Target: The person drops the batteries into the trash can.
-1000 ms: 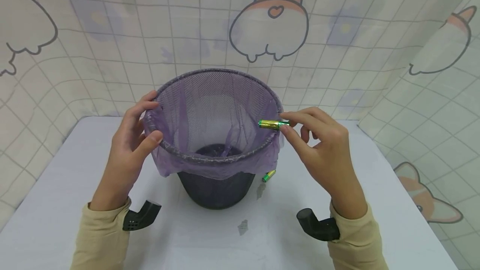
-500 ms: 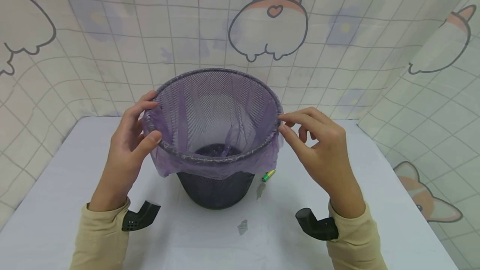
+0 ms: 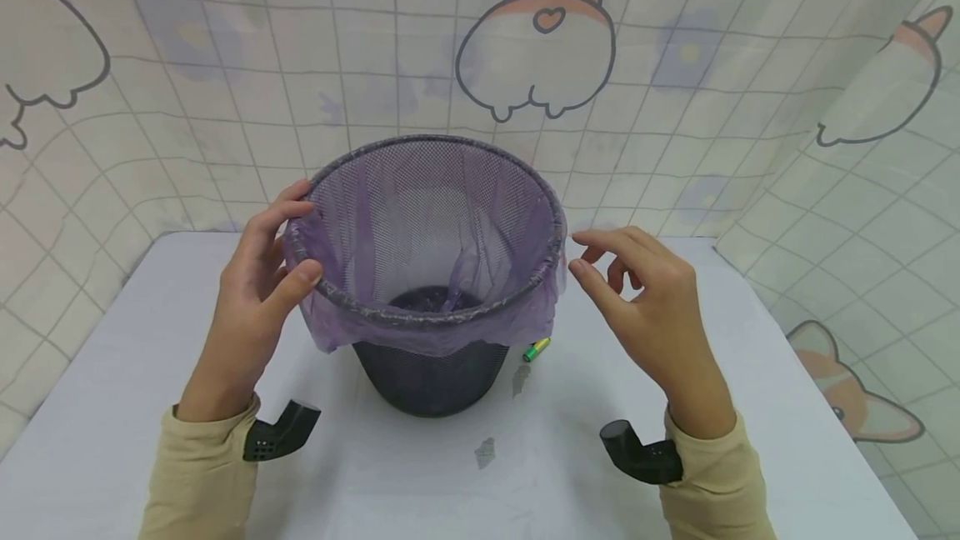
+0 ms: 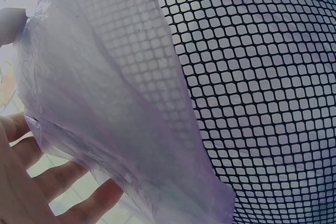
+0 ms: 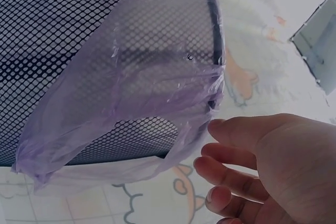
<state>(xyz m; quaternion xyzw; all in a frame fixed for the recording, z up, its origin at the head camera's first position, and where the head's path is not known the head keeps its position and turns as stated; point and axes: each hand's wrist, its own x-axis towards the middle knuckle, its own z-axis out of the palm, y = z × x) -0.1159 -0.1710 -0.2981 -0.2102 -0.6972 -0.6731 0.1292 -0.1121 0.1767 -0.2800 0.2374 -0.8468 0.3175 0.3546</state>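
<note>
A black mesh wastebasket (image 3: 435, 377) stands upright on the white table, lined with a thin purple bin bag (image 3: 442, 338) folded over its rim. My left hand (image 3: 255, 290) grips the rim on the left, thumb outside and fingers behind; the left wrist view shows that hand's fingers against the bag (image 4: 79, 77). Just right of the rim, my right hand (image 3: 645, 298) hovers apart from the bag with thumb and fingers parted, holding nothing. A green and yellow battery (image 3: 536, 349) lies on the table right of the basket, partly hidden by it.
Two grey worn patches (image 3: 486, 453) mark the white table (image 3: 540, 482) in front of the basket. A tiled-pattern curtain with cartoon corgis (image 3: 536, 57) hangs behind and at the sides.
The right hand let go of a green and gold battery at the rim; that battery is out of sight now. The right hand then moved slightly right. The left hand kept its hold.
</note>
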